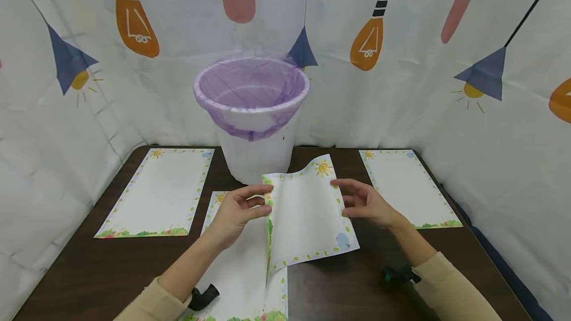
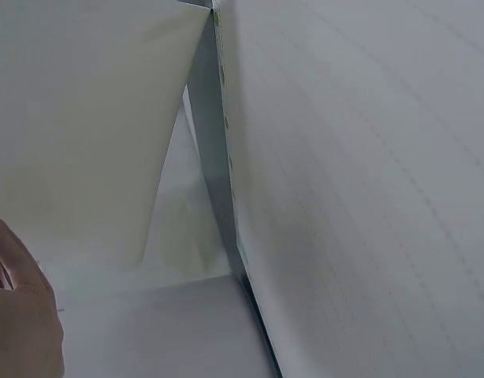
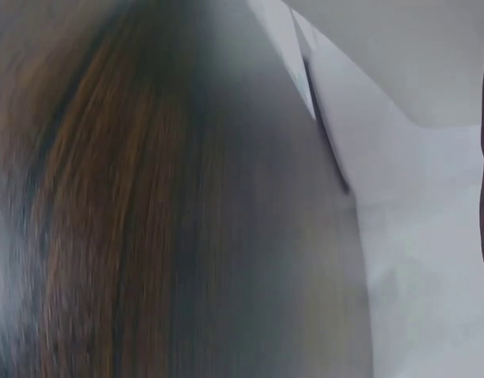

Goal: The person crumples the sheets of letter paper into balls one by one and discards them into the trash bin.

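A sheet of paper [image 1: 305,212] with a green leafy border and a sun in one corner is raised and curved over the middle of the table. My left hand [image 1: 260,202] pinches its left edge between thumb and fingers. At the right edge, my right hand [image 1: 341,197] holds it with its fingers spread. A second bordered sheet [image 1: 241,271] lies flat under my left forearm. The left wrist view shows pale paper [image 2: 344,157] close up and part of a hand [image 2: 17,315]. The right wrist view is blurred: brown table [image 3: 147,197] and white paper [image 3: 415,197].
A white bin [image 1: 252,113] with a purple liner stands at the back centre of the dark brown table [image 1: 366,281]. One bordered sheet [image 1: 156,192] lies at the left and another [image 1: 410,187] at the right. Printed fabric walls close in the back and both sides.
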The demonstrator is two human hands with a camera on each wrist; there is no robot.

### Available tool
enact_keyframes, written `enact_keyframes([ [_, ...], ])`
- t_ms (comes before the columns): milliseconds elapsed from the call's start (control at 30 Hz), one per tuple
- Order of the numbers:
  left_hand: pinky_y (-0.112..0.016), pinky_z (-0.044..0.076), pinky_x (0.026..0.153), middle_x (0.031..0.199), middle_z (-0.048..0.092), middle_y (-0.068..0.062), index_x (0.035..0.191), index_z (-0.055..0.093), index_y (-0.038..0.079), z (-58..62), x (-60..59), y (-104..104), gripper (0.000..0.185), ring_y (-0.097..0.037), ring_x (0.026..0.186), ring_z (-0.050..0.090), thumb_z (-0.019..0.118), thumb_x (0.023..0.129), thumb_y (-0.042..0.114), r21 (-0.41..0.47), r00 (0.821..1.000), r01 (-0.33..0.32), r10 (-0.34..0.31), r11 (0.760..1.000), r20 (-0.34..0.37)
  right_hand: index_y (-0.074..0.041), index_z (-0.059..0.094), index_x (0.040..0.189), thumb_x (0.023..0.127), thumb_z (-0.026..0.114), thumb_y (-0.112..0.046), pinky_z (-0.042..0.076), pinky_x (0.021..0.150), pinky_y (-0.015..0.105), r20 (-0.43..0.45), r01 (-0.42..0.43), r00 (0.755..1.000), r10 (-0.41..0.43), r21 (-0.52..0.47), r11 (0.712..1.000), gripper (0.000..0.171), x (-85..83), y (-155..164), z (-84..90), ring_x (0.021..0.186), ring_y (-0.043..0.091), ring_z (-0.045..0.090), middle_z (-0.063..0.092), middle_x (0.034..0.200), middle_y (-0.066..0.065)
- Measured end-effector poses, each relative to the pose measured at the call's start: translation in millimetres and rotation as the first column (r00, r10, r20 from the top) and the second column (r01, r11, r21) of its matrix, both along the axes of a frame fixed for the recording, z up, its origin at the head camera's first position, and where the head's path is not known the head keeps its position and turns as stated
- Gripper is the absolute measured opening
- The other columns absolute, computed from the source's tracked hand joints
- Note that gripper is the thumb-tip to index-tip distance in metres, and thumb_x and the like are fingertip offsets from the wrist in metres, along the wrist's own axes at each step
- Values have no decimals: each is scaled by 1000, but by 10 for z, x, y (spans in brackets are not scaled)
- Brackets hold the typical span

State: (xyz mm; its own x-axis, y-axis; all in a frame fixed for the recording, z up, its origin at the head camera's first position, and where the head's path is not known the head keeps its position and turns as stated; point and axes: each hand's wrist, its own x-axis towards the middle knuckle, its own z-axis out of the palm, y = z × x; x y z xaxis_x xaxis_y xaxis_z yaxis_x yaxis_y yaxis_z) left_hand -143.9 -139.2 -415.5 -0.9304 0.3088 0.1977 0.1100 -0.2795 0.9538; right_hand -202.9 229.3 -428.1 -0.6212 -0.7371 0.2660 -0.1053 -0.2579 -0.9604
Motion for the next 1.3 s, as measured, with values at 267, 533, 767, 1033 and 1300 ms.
enact_keyframes([
  [267, -29, 58, 85, 126, 66, -3, 128, 70, 0, 8, 3, 141, 44, -13, 97, 65, 78, 85, -9, 4, 1000, 6, -6, 1000, 19, -5, 43, 152, 91, 63, 18, 59, 84, 35, 30, -18, 999, 20, -63, 998, 69, 56, -214, 32, 120, 27, 61, 44, 152, 10],
  [533, -28, 57, 84, 123, 66, -3, 128, 66, -8, -9, -7, 259, 46, -12, 96, 66, 80, 84, -7, 31, 1000, -1, 0, 1000, 25, -8, 45, 151, 89, 68, 16, 58, 88, 44, 55, -9, 998, 16, -117, 993, 70, 127, -430, 33, 123, 32, 60, 49, 144, 12],
  [767, -28, 58, 83, 121, 65, -4, 131, 59, -15, -8, -1, 337, 49, -13, 95, 66, 77, 86, -9, 42, 999, -4, 2, 999, 40, -10, 45, 151, 89, 69, 14, 58, 88, 44, 48, -39, 998, 46, -139, 990, 71, 171, -584, 37, 123, 33, 60, 49, 146, 11],
  [1033, -27, 57, 84, 124, 62, -8, 132, 59, -13, -8, -4, 423, 48, -13, 96, 65, 76, 87, -10, 27, 998, -10, 8, 1000, 57, -12, 46, 150, 89, 74, 9, 59, 86, 41, 51, -41, 997, 50, -164, 986, 70, 188, -703, 35, 123, 31, 60, 48, 146, 9],
  [1300, -27, 57, 84, 122, 65, -8, 131, 60, -13, -5, -13, 479, 47, -13, 95, 66, 76, 87, -9, 26, 997, -34, 32, 999, 63, -12, 40, 152, 90, 72, 9, 59, 85, 40, 50, -31, 998, 40, -172, 985, 73, 182, -774, 13, 122, 31, 60, 46, 146, 13],
])
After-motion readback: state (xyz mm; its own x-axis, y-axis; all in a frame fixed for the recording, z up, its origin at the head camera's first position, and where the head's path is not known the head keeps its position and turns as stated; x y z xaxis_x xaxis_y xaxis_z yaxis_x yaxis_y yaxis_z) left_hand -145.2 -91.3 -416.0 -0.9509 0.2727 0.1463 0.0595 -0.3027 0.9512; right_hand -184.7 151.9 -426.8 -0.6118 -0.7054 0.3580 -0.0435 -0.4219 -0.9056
